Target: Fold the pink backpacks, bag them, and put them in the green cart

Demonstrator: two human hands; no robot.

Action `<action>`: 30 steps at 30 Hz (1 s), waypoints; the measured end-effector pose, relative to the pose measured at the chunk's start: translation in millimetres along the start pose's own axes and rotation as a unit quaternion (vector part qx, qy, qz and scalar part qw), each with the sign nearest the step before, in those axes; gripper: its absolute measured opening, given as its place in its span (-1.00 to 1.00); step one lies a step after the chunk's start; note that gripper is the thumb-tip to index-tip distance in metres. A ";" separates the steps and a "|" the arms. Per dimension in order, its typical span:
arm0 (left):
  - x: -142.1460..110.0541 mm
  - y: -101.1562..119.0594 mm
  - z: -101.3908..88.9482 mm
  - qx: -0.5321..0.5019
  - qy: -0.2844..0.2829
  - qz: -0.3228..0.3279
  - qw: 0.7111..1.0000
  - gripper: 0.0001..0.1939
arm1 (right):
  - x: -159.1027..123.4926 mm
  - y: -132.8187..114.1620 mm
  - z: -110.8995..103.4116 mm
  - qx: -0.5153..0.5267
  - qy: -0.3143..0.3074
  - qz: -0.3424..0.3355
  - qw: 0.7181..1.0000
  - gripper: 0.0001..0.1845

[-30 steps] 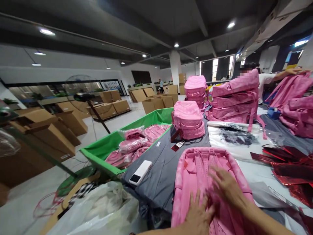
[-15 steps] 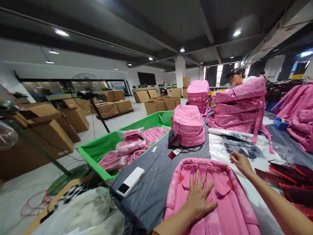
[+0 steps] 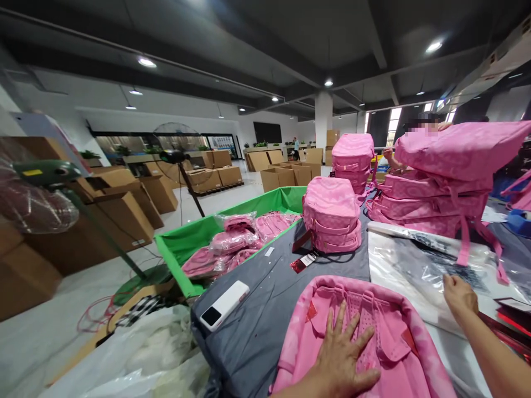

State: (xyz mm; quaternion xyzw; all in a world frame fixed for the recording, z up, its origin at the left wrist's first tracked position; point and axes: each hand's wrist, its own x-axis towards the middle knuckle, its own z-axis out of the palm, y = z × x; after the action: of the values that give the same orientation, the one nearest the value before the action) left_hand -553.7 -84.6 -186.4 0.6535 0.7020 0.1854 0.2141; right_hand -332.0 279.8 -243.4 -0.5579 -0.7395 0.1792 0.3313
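A pink backpack [image 3: 309,354] lies on the table in front of me, its padded back panel and shoulder straps facing up. My left hand [image 3: 342,348] rests flat on that panel, fingers spread. To the right, my right hand [image 3: 460,296] is closed, its fingertips pinching the edge of a clear plastic bag [image 3: 409,265] from a flat pile of bags. Dark printing shows through the plastic. Beyond the left hand stands another pink backpack [image 3: 332,213], upright, with a red and white tag [image 3: 303,261] beside it.
A white phone [image 3: 226,304] lies at the table's left edge. Beside the table, a green bin [image 3: 174,260] holds several bagged pink items. Stacked pink backpacks [image 3: 431,204] stand at the back right, with a co-worker [image 3: 421,130] behind them. Shiny red-and-dark packets [image 3: 514,326] lie far right.
My right hand has moved right and closed on the plastic bag's edge. The top backpack on the stack is lifted and tilted. My left hand stays on the backpack; the view has turned left.
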 end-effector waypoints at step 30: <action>-8.6 59.6 2.9 -0.653 0.354 -0.197 0.640 -0.40 | -205.1 -223.6 -58.6 0.132 -0.172 -0.254 0.943 -0.29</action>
State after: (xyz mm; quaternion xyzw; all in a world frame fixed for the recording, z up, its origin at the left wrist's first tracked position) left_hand -501.8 -88.6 -156.1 0.0742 0.5327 0.7660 0.3522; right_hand -417.2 10.1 -119.0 -0.2634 -0.8723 0.2783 0.3039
